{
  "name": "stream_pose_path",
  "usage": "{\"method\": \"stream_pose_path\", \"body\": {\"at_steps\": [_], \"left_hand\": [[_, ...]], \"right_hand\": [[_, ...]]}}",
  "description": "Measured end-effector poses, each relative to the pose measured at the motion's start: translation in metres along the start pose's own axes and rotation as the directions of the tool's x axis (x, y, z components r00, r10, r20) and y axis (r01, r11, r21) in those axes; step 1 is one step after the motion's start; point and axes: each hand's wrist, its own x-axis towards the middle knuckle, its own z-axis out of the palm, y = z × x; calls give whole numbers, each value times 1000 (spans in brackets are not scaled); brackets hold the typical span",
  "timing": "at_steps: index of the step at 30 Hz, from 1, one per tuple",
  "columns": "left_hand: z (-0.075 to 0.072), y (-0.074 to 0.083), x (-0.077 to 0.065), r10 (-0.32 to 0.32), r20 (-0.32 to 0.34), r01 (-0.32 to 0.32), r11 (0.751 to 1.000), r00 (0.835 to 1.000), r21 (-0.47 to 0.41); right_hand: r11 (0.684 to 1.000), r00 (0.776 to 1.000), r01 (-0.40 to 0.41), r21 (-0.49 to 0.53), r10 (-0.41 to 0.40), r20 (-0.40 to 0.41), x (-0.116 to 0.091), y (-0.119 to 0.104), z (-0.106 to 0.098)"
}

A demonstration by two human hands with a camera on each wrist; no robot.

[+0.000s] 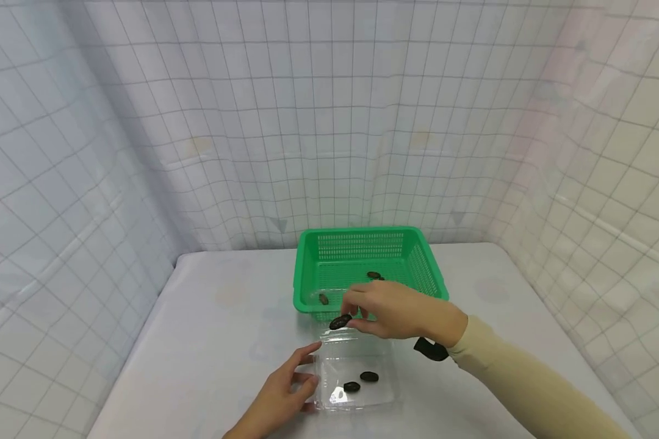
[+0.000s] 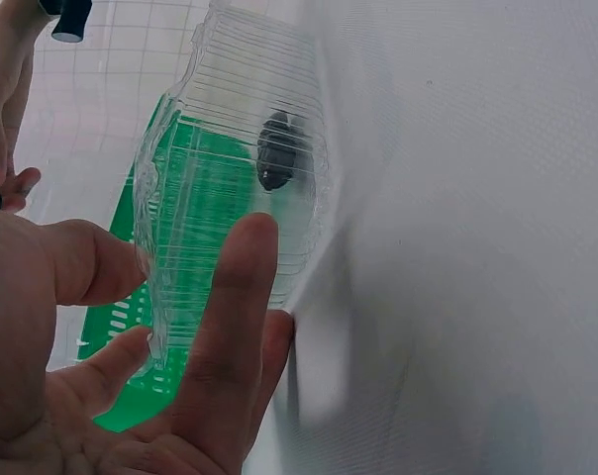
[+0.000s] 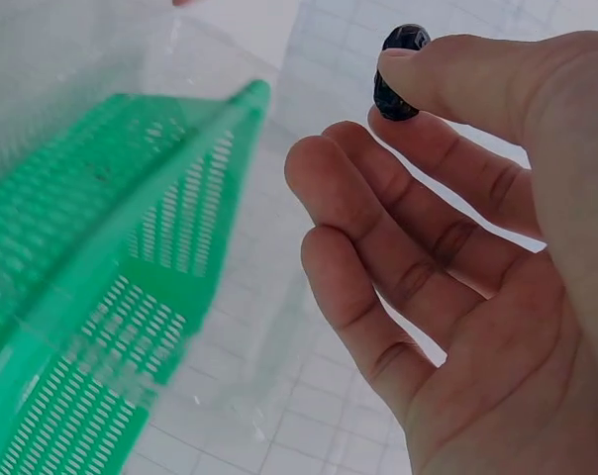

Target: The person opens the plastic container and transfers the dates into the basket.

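A clear plastic clamshell box [image 1: 357, 399] lies unfolded on the white table, with two dark oval date-like fruits [image 1: 369, 377] in its near half. At its left side my left hand [image 1: 282, 390] holds the rim; in the left wrist view its thumb and fingers [image 2: 242, 317] lie along the ridged wall. Above the box's far half, my right hand [image 1: 387, 310] pinches another dark oval date-like fruit [image 1: 340, 322] between thumb and fingertip. The right wrist view shows this fruit [image 3: 400, 74] in the pinch, the other fingers loosely bent below it.
Behind the box stands a green perforated basket [image 1: 302, 268] with a few similar dark fruits [image 1: 373, 275] inside. The box's raised clear lid overlaps the basket's near edge. White grid-patterned sheeting [image 1: 329, 122] encloses the table [image 1: 214, 329] at back and sides.
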Motion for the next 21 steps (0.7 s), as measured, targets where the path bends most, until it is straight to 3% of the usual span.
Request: {"method": "stream_pose_path", "body": {"at_steps": [5, 10, 21], "left_hand": [[0, 1, 2, 5, -6, -5, 1000, 1000, -10], [0, 3, 0, 10, 0, -10, 1000, 1000, -12], [1, 2, -2, 0, 7, 0, 1000, 1000, -16]], "right_hand": [[1000, 995, 14, 12, -13, -98, 1, 10, -17], [1000, 989, 2, 22, 2, -145, 1, 23, -26], [982, 964, -169, 80, 182, -195, -7, 70, -32]]}}
